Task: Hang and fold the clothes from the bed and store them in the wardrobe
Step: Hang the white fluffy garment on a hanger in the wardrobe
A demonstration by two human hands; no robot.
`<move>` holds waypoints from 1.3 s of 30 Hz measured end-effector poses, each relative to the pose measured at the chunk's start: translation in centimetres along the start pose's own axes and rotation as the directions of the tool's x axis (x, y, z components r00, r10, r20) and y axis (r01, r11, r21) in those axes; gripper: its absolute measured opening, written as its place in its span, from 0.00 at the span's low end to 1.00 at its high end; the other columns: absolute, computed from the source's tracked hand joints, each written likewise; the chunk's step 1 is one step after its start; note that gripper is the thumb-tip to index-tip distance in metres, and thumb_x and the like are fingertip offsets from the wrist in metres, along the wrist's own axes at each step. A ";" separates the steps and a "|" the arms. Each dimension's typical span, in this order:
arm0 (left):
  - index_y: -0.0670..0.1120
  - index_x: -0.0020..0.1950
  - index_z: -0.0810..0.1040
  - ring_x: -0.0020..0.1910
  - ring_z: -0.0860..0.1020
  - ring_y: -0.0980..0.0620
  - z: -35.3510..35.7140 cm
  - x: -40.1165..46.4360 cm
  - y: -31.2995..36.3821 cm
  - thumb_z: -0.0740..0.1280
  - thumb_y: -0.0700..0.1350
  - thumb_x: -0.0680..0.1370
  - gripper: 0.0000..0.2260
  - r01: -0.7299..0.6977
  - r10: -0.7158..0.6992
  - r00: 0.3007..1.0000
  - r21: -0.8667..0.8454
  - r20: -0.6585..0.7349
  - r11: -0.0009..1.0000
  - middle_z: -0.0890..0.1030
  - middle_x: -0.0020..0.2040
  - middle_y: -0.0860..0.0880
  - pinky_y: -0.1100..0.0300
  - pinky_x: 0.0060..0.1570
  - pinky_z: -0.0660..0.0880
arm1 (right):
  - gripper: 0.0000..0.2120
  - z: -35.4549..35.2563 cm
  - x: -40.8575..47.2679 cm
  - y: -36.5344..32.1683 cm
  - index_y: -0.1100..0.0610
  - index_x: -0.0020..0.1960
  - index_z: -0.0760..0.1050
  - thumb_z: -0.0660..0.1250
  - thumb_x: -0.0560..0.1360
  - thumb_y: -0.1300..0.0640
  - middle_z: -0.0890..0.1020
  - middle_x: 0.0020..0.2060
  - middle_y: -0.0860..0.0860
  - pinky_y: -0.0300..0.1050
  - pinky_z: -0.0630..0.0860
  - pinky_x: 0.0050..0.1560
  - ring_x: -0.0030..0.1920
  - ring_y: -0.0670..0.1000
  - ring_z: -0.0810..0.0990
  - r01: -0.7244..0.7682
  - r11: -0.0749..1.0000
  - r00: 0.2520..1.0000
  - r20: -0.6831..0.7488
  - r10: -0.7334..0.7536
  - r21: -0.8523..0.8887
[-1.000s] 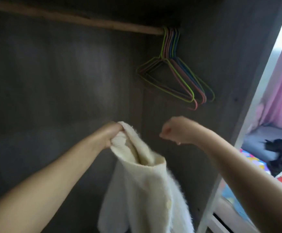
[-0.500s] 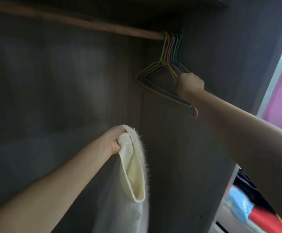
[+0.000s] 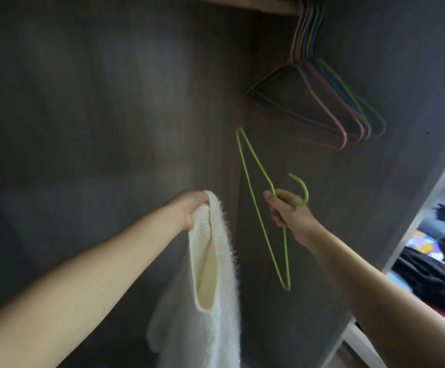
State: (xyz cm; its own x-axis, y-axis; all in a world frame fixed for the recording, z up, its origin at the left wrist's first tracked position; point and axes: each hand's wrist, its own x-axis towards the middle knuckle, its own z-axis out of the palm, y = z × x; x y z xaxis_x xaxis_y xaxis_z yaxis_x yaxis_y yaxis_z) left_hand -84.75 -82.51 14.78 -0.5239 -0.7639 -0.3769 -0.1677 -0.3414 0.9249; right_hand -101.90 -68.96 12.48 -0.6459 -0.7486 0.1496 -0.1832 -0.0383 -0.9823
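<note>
My left hand (image 3: 193,212) grips the neck edge of a fluffy cream-white sweater (image 3: 216,293), which hangs straight down inside the dark wardrobe (image 3: 96,115). My right hand (image 3: 286,208) holds a green wire hanger (image 3: 253,197) near its hook, tilted on end, just right of the sweater and apart from it. Several more coloured hangers (image 3: 322,102) hang from the wooden rail (image 3: 263,6) at the top right.
The wardrobe's right side panel (image 3: 415,128) stands close to my right arm. Beyond its white edge, the bed (image 3: 428,261) shows at the right with dark clothes (image 3: 433,280) and colourful bedding.
My right hand took the green hanger off the rail and brought it down beside the sweater. My left hand has kept its hold on the sweater.
</note>
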 end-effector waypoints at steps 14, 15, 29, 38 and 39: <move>0.42 0.31 0.67 0.13 0.68 0.55 4.9 0.5 -4.9 0.57 0.34 0.80 0.17 0.003 0.007 0.998 0.153 -0.069 0.988 0.70 0.20 0.47 0.67 0.15 0.64 | 0.19 2.8 -9.7 -2.1 0.51 0.32 0.73 0.57 0.79 0.48 0.61 0.21 0.44 0.32 0.56 0.23 0.20 0.43 0.57 0.354 0.787 0.934 -0.139 -0.330 0.506; 0.43 0.31 0.67 0.12 0.67 0.57 5.1 0.5 -4.4 0.56 0.33 0.80 0.17 -0.011 0.019 0.999 0.168 -0.043 0.986 0.71 0.22 0.48 0.68 0.14 0.64 | 0.19 2.6 -9.9 -0.7 0.51 0.32 0.73 0.57 0.79 0.47 0.63 0.21 0.43 0.35 0.57 0.24 0.21 0.44 0.59 0.376 0.840 0.926 -0.139 -0.350 0.392; 0.41 0.35 0.73 0.20 0.77 0.53 -0.9 0.5 1.0 0.58 0.39 0.82 0.15 0.025 -0.025 1.000 0.078 -0.006 0.997 0.77 0.21 0.47 0.61 0.25 0.75 | 0.26 -5.7 -8.7 -0.9 0.47 0.32 0.77 0.52 0.81 0.41 0.61 0.21 0.47 0.33 0.61 0.22 0.18 0.47 0.61 0.062 0.879 0.917 0.375 0.137 -0.472; 0.41 0.57 0.80 0.34 0.75 0.52 3.3 -2.1 0.9 0.62 0.29 0.74 0.16 -0.293 0.201 0.956 0.723 0.213 0.626 0.78 0.37 0.45 0.67 0.30 0.72 | 0.21 -6.7 -11.7 -2.0 0.53 0.39 0.71 0.50 0.82 0.43 0.68 0.25 0.49 0.33 0.60 0.17 0.23 0.48 0.65 0.115 0.547 0.831 0.382 0.404 -0.829; 0.42 0.54 0.82 0.33 0.75 0.54 4.7 -2.9 0.9 0.63 0.30 0.72 0.15 -0.385 0.261 0.921 0.786 0.291 0.483 0.79 0.37 0.46 0.69 0.29 0.70 | 0.20 -7.0 -11.7 -2.6 0.53 0.39 0.71 0.51 0.82 0.43 0.67 0.25 0.49 0.34 0.59 0.17 0.21 0.47 0.63 0.086 0.582 0.832 0.380 0.405 -0.809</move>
State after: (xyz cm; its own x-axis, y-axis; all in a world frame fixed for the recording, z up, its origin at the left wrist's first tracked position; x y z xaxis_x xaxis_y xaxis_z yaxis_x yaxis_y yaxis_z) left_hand -87.34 -78.04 16.93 -0.7688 -0.6329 -0.0913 -0.5359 0.5598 0.6321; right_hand -99.05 -55.44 14.11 -0.3302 -0.8895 -0.3158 -0.7614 0.4488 -0.4679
